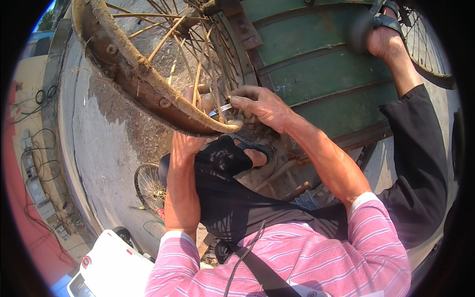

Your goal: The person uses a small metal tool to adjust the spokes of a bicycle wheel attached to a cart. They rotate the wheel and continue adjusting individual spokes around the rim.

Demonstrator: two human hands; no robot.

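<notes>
A rusty spoked wheel (126,74), caked with dirt and without a tyre, stands tilted at the upper left. My right hand (262,105) reaches in beside its spokes, thumb and fingers pinched on a short shiny metal rod (221,109) with a bluish end. The rod lies across the lower spokes, close to the rim. My left hand (189,142) comes up behind the rim, which covers much of it. Its fingers show between the spokes, curled near the rod's other end. What they grip is hidden.
Green metal panels (321,69) of a cart fill the upper right. My sandalled foot (383,42) rests there, near another spoked wheel (430,54). A smaller wheel (150,185) lies at the left. Cables and boxes (37,190) line the left edge; a white object (116,265) stands lower left.
</notes>
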